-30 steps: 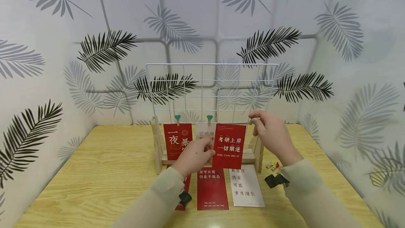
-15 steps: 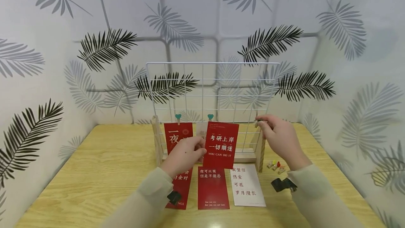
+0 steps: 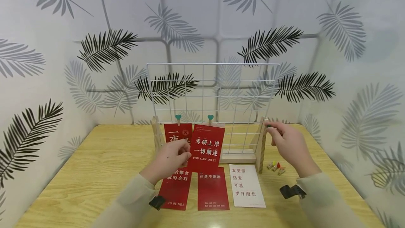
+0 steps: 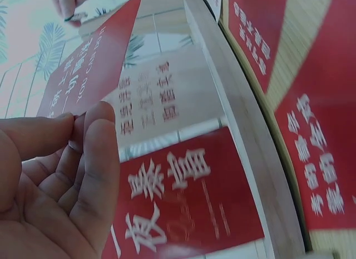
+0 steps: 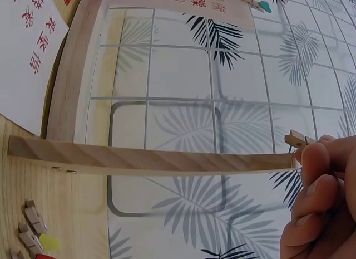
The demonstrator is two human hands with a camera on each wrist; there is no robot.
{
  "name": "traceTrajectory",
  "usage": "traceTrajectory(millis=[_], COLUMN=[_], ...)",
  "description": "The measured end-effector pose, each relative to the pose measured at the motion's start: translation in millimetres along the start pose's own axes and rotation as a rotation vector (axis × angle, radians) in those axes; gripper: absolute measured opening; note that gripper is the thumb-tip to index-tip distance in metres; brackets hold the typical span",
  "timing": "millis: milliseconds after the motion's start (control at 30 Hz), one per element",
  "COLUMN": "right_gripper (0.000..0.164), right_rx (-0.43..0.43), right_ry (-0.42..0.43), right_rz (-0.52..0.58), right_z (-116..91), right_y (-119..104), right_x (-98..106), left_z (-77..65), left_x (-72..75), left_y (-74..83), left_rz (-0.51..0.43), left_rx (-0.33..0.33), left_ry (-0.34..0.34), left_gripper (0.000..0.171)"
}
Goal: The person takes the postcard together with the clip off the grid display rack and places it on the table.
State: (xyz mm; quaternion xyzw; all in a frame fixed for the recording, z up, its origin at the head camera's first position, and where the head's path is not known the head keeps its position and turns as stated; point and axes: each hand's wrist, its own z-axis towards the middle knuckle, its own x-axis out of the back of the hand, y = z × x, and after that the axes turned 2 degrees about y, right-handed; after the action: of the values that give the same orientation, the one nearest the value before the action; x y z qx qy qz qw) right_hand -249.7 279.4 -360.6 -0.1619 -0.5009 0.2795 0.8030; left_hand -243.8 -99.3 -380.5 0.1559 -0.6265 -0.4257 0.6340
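Observation:
My left hand [image 3: 169,159] pinches a red card [image 3: 207,150] with white lettering by its left edge, in front of the white wire grid [image 3: 234,110]. Between the thumb and fingers of my right hand [image 3: 289,147] is a small wooden clothespin [image 5: 295,138], beside the top of the stand's right wooden leg [image 3: 262,147]. Clothespins with teal hearts hold a red card [image 3: 172,129] and a pale card [image 4: 167,97] on the grid's lower part. In the head view the held card hides most of the pale one.
Two red cards [image 3: 175,194] and a white card [image 3: 248,187] lie on the wooden table [image 3: 95,171] before the stand's base bar [image 3: 238,157]. Several small clothespins [image 3: 276,167] lie right of the stand. A leaf-patterned wall covering [image 3: 218,20] stands behind.
My left hand has moved left with the red card, which now covers the hanging pale card. My right hand has shifted right and slightly down with its clothespin, away from the card.

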Motion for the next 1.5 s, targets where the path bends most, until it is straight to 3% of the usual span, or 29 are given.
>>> traceTrajectory(millis=[333,567,767,1067,1500], right_gripper=[0.037,0.032,0.038,0.044,0.044], right_rx=[-0.015,-0.026,-0.074,-0.143,-0.156], right_ry=[0.006,-0.013,-0.047,-0.069,-0.093], right_rz=[-0.002,0.02,0.022,0.026,0.002], right_z=[-8.7,-13.8,-18.6,-25.9,-34.9], right_y=[16.6,31.5,46.2,58.4,79.1], right_x=[7.2,3.1,2.6,5.1,3.7], left_z=[-17.9,-25.8,-33.7,-41.8,-58.7], left_x=[23.9,32.1,43.2,56.6,74.6], left_y=[-18.0,-33.3,-47.5,-63.6,-84.9], left_rz=[0.049,0.001,-0.057,-0.027,-0.063], left_rx=[0.039,0.03,0.071,0.15,0.178], left_ry=[0.019,-0.006,-0.017,-0.001,-0.032], left_gripper=[0.009,0.007,0.005,0.005,0.004])
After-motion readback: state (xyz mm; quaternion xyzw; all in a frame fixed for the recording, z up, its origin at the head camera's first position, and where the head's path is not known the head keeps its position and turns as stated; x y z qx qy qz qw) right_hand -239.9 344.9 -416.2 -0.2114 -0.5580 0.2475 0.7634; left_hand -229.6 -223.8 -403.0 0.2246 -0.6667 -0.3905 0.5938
